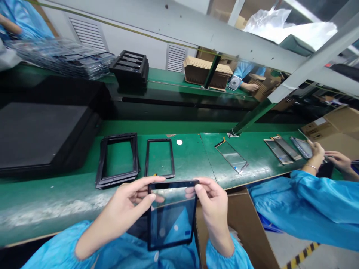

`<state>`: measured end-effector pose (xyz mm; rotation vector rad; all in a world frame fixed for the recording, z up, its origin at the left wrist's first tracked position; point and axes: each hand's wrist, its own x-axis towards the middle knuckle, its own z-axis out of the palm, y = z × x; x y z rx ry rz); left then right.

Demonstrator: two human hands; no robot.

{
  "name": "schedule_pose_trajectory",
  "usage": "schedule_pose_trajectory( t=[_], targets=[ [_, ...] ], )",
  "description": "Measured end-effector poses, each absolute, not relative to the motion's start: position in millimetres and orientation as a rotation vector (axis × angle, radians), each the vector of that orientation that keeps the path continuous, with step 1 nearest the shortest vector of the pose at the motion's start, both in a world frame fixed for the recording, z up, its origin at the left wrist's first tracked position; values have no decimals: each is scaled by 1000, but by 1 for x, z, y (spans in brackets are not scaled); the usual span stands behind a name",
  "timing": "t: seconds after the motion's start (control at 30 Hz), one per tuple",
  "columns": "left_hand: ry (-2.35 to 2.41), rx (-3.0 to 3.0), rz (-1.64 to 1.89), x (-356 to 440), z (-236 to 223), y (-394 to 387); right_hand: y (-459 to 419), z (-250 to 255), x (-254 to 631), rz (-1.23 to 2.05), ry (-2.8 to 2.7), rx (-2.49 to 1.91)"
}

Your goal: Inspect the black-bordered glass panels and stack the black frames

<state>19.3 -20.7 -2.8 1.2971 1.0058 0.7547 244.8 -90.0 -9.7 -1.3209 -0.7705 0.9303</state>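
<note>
I hold a clear glass panel with a black border (171, 215) upright in front of me, over my lap. My left hand (127, 203) grips its left edge near the top, thumb across the glass. My right hand (211, 203) pinches the top right corner. On the green bench just beyond lie a single black frame (159, 158) and a stack of black frames (117, 160).
A black machine block (42, 130) fills the bench's left. A loose glass panel (232, 156) lies to the right. A co-worker in blue sleeves (314, 203) handles panels (283, 150) at far right. Black trays (130, 67), clear trays (67, 58) and cardboard boxes (206, 73) stand behind.
</note>
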Motion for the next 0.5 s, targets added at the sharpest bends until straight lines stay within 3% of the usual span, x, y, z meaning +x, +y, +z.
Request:
schedule_pose_trajectory(
  t=[0.5],
  targets=[
    [1059,1165,717,19,6,-30,-79,-14,242,914,-804,-1367]
  ],
)
